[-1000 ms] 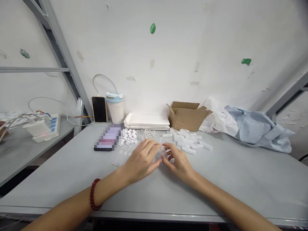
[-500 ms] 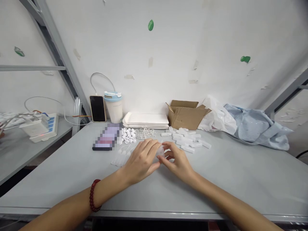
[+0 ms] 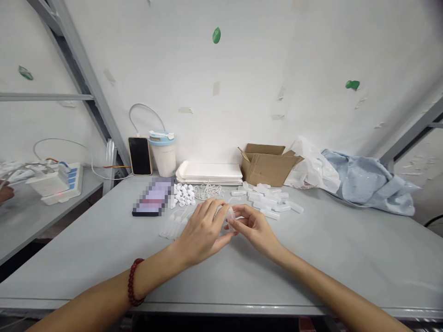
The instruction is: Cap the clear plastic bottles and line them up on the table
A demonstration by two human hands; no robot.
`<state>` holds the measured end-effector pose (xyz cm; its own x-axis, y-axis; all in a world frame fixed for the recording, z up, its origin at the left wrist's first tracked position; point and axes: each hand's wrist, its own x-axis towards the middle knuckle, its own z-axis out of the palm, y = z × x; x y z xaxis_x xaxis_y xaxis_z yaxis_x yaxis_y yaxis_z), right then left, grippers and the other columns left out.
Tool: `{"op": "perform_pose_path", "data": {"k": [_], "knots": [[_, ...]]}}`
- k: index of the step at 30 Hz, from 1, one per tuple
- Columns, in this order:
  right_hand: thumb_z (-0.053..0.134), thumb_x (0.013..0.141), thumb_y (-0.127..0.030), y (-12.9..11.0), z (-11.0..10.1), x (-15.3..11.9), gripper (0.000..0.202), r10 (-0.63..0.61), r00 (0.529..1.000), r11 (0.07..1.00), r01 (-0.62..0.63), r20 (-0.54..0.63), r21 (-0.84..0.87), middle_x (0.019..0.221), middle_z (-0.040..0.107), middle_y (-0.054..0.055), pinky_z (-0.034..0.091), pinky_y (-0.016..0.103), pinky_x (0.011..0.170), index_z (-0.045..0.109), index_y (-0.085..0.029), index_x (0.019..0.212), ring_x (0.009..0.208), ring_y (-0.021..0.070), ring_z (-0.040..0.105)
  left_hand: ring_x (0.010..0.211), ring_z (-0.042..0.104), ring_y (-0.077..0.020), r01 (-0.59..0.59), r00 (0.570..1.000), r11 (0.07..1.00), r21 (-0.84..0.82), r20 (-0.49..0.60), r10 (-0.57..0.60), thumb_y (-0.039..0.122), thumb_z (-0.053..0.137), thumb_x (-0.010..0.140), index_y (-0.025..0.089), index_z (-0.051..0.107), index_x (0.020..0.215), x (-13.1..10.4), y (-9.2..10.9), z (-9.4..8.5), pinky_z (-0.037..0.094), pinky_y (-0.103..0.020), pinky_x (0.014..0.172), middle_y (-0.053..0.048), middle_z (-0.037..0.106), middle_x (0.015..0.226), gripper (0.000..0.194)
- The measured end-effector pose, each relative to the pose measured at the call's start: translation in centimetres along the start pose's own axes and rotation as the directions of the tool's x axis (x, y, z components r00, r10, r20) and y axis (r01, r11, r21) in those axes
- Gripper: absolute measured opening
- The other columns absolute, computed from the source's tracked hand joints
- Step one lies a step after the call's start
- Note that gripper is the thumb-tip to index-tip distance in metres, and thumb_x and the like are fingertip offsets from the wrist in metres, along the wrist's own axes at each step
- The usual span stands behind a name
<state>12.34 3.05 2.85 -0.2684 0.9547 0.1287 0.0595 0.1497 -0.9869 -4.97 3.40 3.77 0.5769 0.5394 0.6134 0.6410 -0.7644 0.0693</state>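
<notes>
A small translucent plastic tube [image 3: 231, 223] is held upright between my two hands. My left hand [image 3: 203, 230], a red bead bracelet on its wrist, is closed with its fingertips at the tube's top and its thumb low beside it. From the other side, my right hand [image 3: 258, 229] pinches the tube between thumb and fingers. Partly hidden behind my left hand lie several tubes with strings [image 3: 170, 227]. Loose clear tubes [image 3: 272, 200] are scattered beyond my right hand. White caps [image 3: 183, 195] and a heap of white strings [image 3: 209, 191] lie further back.
Along the wall stand a phone [image 3: 140, 156], a lidded cup [image 3: 164, 157], a stack of white sheets [image 3: 211, 173], an open cardboard box [image 3: 270, 168], a plastic bag [image 3: 309, 168] and blue cloth [image 3: 374, 182]. A pixelated phone [image 3: 152, 198] lies left. Another person's hand [image 3: 6, 191] shows at the far left.
The tube has turned more upright between my hands. My right thumb and fingers have closed in on it. Another person's hand has come further into view at the far left.
</notes>
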Motion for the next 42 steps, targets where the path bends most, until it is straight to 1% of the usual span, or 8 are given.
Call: {"op": "perform_pose_path", "data": {"k": [8,11,15,19,25,28,34,42], "knots": [[0.063,0.078,-0.041,0.6,0.3,-0.2,0.034,-0.01,1.0,0.999,0.009,-0.029,-0.034,0.089,0.061,0.004,0.057,0.03,0.062,0.053,-0.018,0.101,0.077,0.0184,0.069,0.099,0.05,-0.0284,0.075,0.995,0.997,0.008,0.065,-0.075,0.03,0.061,0.079,0.015,0.054,0.103,-0.1,-0.3,0.0,0.047,-0.044,0.081,-0.012,0.055,0.104,0.03],[0.063,0.079,-0.041,0.8,0.3,-0.2,0.035,-0.007,0.999,0.999,0.005,-0.035,-0.04,0.091,0.06,0.004,0.056,0.029,0.062,0.052,-0.017,0.102,0.078,0.0188,0.069,0.1,0.05,-0.0285,0.094,0.993,0.996,-0.01,0.068,-0.093,0.032,0.064,0.077,0.016,0.053,0.106,0.0,-0.4,-0.1,0.048,-0.044,0.082,-0.011,0.055,0.106,0.035],[0.062,0.079,-0.04,0.9,0.3,-0.2,0.033,-0.011,0.999,0.999,0.01,-0.031,-0.041,0.093,0.059,0.004,0.056,0.028,0.061,0.051,-0.018,0.101,0.079,0.0186,0.069,0.11,0.047,-0.0296,0.002,0.999,0.999,-0.049,0.035,0.0,0.028,0.063,0.08,0.014,0.046,0.119,0.1,-0.3,-0.3,0.045,-0.046,0.089,-0.014,0.053,0.116,0.045],[0.061,0.08,-0.041,1.0,0.5,-0.1,0.033,-0.009,1.0,0.999,0.009,-0.013,-0.054,0.091,0.061,0.004,0.056,0.028,0.062,0.053,-0.018,0.103,0.079,0.0177,0.068,0.11,0.048,-0.0292,-0.055,0.997,0.996,-0.076,0.041,0.058,0.023,0.06,0.083,0.015,0.05,0.112,0.1,-0.2,-0.3,0.046,-0.045,0.088,-0.013,0.057,0.111,0.032],[0.055,0.084,-0.043,0.9,0.7,0.0,0.033,-0.021,1.0,0.989,0.023,0.019,-0.143,0.091,0.063,0.004,0.053,0.029,0.061,0.054,-0.018,0.105,0.072,0.0149,0.065,0.104,0.049,-0.0273,0.067,0.992,0.985,-0.161,0.114,-0.048,0.02,0.061,0.078,0.016,0.053,0.106,0.2,-0.6,-0.8,0.046,-0.045,0.087,-0.01,0.059,0.104,0.03],[0.049,0.088,-0.043,1.0,0.2,0.3,0.031,-0.055,0.998,0.971,0.054,0.0,-0.232,0.094,0.064,0.006,0.051,0.028,0.062,0.054,-0.018,0.104,0.077,0.0157,0.065,0.104,0.048,-0.0269,0.136,0.971,0.966,-0.22,0.221,-0.087,0.02,0.066,0.071,0.016,0.054,0.104,0.1,-1.5,-1.3,0.046,-0.043,0.087,-0.008,0.06,0.102,0.035],[0.048,0.088,-0.04,1.2,-1.3,1.0,0.028,-0.093,0.991,0.917,0.049,-0.092,-0.396,0.084,0.063,0.006,0.047,0.029,0.059,0.054,-0.016,0.101,0.075,0.0172,0.062,0.101,0.048,-0.0261,0.235,0.886,0.94,-0.248,0.453,-0.102,0.019,0.063,0.067,0.018,0.055,0.105,-0.4,-2.8,-2.0,0.048,-0.038,0.082,-0.007,0.056,0.097,0.038],[0.048,0.086,-0.032,1.4,-2.6,1.8,0.018,-0.207,0.972,0.826,0.114,-0.109,-0.553,0.088,0.064,0.007,0.046,0.028,0.057,0.055,-0.018,0.094,0.078,0.0174,0.061,0.107,0.044,-0.0267,0.299,0.832,0.922,-0.245,0.54,-0.127,0.02,0.06,0.068,0.015,0.055,0.106,-0.5,-2.8,-1.8,0.044,-0.038,0.088,-0.008,0.054,0.101,0.038]]}}
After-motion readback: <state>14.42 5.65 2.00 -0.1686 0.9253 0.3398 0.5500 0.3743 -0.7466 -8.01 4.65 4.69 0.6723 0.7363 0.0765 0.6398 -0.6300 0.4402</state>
